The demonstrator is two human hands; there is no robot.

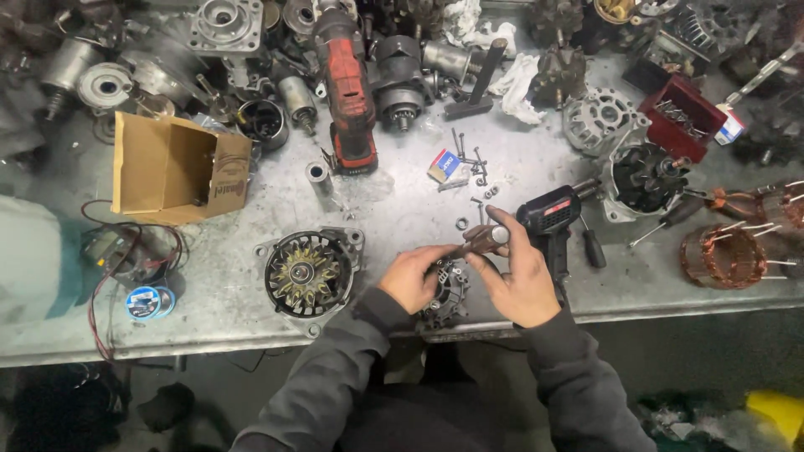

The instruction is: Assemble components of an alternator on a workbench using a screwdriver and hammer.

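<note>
My right hand point(521, 280) grips a brown-handled screwdriver point(484, 240) angled down toward a small dark rectifier part point(446, 295) at the bench's front edge. My left hand point(412, 276) rests on that part, its fingers touching the screwdriver shaft. An alternator housing with a gold fan point(308, 273) lies just left of my left hand. A black power tool point(551, 219) lies right behind my right hand.
An open cardboard box point(177, 167) sits at the left on the metal bench point(394, 197). A red cordless driver point(350, 92), loose bolts and nuts point(474, 167), copper stator windings point(722, 256), a red tray point(685, 115) and several motor parts crowd the back.
</note>
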